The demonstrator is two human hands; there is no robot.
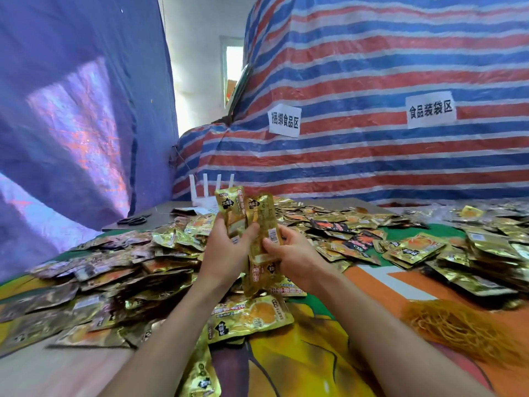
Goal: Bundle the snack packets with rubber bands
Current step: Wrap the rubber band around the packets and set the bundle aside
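Two snack packets [262, 213] are pinched mid-frame by left hand [226, 253] and right hand [294, 255]; unaligned and slick, they could be dropped.

Bare left hand [226, 253], bare right hand [299, 257]. Bare left forearm [177, 325] and right forearm [380, 325] too, uncovered as far as they show.

A white paper sign [284, 124] on the striped tarp [372, 67] reads 捆绑食品区. A second sign [431, 110] to its right reads 食品装袋区. Print on the snack packets [252, 313] is too blurred to read.
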